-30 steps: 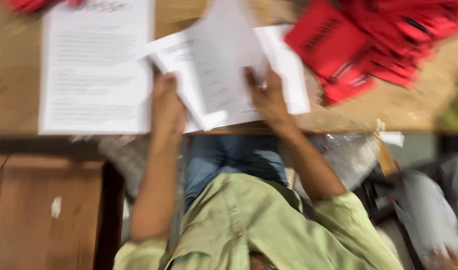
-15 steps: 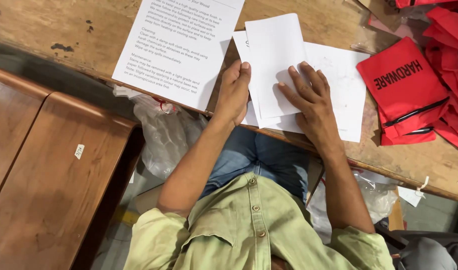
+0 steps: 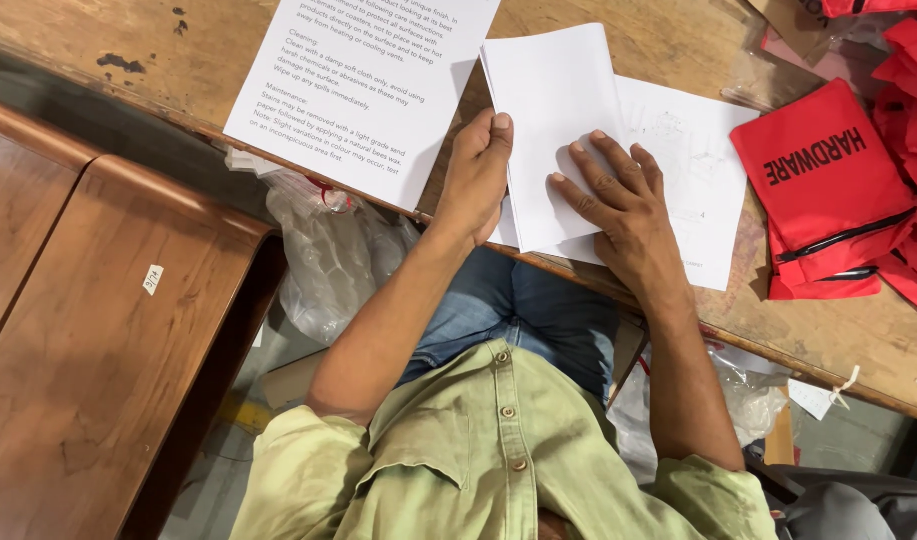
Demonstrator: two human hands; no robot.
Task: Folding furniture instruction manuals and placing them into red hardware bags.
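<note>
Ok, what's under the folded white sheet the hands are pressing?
Under the folded white sheet lies a flat white sheet with faint print, on the wooden table. The right hand presses on top; the left hand grips its edge. Anything further beneath is covered.

Bare wood [image 3: 669,40] lies open beyond the folded sheet [image 3: 559,120]; red pouches [image 3: 829,190] crowd its right.

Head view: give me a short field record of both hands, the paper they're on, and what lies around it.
left hand: grips the left edge of the folded white sheet
right hand: pressed flat, fingers spread, on the same sheet
under it: a flat white sheet with faint drawings
left of it: printed instruction sheet
right of it: red zip pouches, piled
surface: worn wooden table
below table edge: clear plastic bags
</note>
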